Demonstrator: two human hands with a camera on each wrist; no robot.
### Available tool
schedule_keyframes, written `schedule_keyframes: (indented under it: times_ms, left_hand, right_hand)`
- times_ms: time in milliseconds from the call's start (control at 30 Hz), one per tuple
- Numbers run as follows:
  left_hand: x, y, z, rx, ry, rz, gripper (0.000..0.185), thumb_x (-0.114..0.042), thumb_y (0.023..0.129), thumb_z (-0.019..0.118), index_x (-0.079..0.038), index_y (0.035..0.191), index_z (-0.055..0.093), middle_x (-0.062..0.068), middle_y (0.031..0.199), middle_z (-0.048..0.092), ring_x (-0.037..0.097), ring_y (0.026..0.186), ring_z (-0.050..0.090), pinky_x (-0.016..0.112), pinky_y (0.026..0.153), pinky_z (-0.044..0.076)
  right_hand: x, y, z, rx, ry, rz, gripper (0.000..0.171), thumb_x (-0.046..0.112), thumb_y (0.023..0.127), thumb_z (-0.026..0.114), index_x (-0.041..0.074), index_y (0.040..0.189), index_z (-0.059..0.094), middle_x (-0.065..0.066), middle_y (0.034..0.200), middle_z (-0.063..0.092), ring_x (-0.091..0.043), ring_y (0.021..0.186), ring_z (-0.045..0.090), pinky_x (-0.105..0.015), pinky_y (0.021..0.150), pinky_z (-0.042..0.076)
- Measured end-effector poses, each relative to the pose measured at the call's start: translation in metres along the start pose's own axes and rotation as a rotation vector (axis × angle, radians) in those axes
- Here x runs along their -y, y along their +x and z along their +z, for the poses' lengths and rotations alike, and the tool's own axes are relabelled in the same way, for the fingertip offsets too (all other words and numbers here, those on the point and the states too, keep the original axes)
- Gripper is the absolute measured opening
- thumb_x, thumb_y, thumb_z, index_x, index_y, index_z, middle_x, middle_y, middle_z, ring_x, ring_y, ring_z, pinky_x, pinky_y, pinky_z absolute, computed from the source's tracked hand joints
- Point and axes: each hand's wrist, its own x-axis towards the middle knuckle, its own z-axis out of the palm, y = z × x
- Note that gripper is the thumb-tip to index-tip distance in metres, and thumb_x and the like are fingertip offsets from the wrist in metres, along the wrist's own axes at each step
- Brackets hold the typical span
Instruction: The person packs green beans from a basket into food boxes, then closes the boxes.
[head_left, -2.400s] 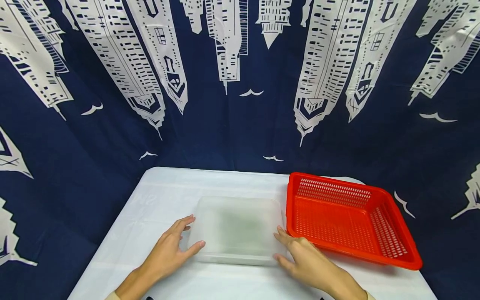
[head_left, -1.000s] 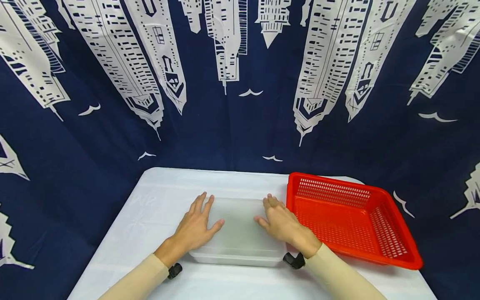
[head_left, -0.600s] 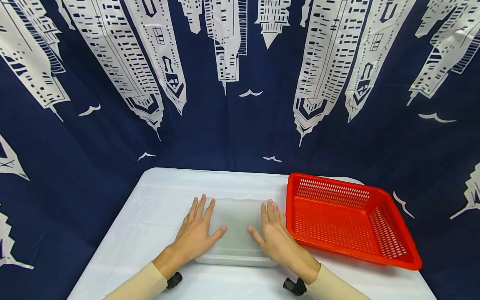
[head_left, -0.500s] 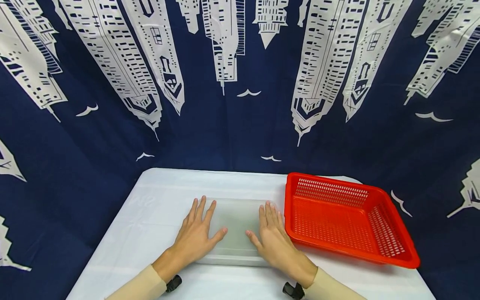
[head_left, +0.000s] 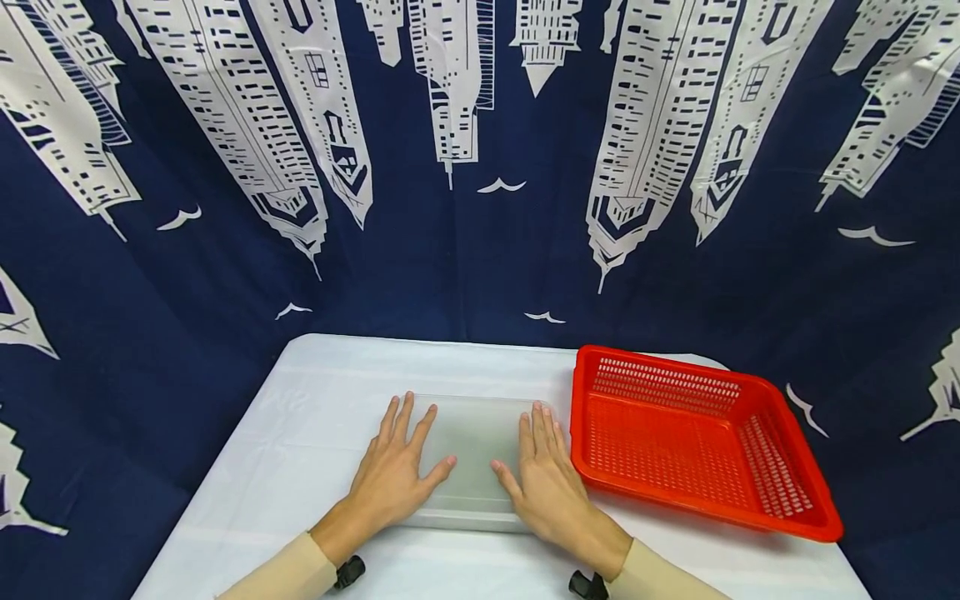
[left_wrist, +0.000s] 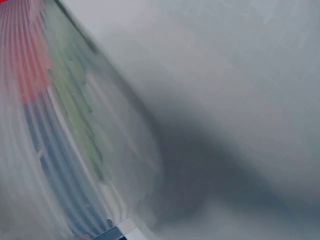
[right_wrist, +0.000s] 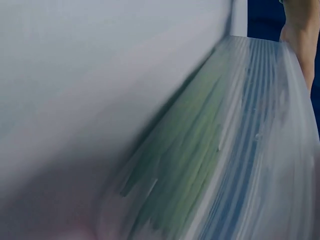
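A translucent plastic box with a flat lid (head_left: 474, 442) lies on the white table (head_left: 315, 417), something green dimly showing inside. My left hand (head_left: 393, 471) lies flat on the lid's left part, fingers straight and spread. My right hand (head_left: 546, 475) lies flat on its right part, fingers straight. Both wrist views are blurred: the left wrist view shows the box side (left_wrist: 80, 150) close up, and the right wrist view shows the box side (right_wrist: 220, 160) with part of the other hand (right_wrist: 302, 35) at the top right.
A red perforated plastic basket (head_left: 697, 442) stands on the table right beside the box, touching or nearly touching its right edge. A dark blue curtain with white skyscraper print (head_left: 480, 167) hangs behind and around the table.
Both hands moved from the box's near corners up onto the lid and then drew back slightly toward me. In the last half second they hardly moved.
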Motion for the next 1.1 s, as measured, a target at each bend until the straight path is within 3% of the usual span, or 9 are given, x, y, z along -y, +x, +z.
schedule_keyframes:
  times_ms: [300,700,900,1100]
  left_hand:
    - [0.002,0.006,0.006,-0.026,-0.004,0.016,0.096,-0.071,0.110,0.065,-0.014,0.183,0.039,0.027,0.192,0.026,0.054,0.180,0.023,0.079,0.120,0.054]
    - [0.008,0.006,0.001,0.016,0.003,0.016,0.099,-0.074,0.110,0.063,-0.013,0.184,0.038,0.029,0.192,0.026,0.056,0.179,0.022,0.080,0.118,0.055]
    - [0.011,0.005,-0.002,0.049,-0.045,0.004,0.097,-0.071,0.112,0.062,-0.014,0.185,0.034,0.027,0.193,0.023,0.053,0.182,0.016,0.085,0.122,0.049]
    - [0.011,0.008,-0.012,0.105,-0.092,-0.021,0.095,-0.069,0.114,0.061,-0.015,0.186,0.032,0.022,0.195,0.020,0.048,0.184,0.013,0.084,0.126,0.045]
  right_hand:
    - [-0.005,0.001,0.004,-0.007,-0.057,0.019,0.090,0.049,0.116,0.068,-0.019,0.170,0.042,-0.042,0.185,0.030,-0.057,0.177,0.030,-0.069,0.144,0.027]
    - [-0.001,0.006,0.007,-0.014,0.000,0.014,0.086,0.044,0.116,0.071,-0.019,0.168,0.046,-0.041,0.183,0.035,-0.058,0.174,0.035,-0.071,0.143,0.029]
    - [0.000,0.004,0.007,-0.044,0.027,0.000,0.085,0.042,0.115,0.075,-0.020,0.167,0.046,-0.042,0.182,0.035,-0.058,0.174,0.036,-0.073,0.141,0.030]
    - [-0.001,0.001,0.001,-0.094,0.030,-0.033,0.081,0.033,0.111,0.082,-0.019,0.164,0.051,-0.040,0.180,0.042,-0.056,0.170,0.045,-0.074,0.137,0.036]
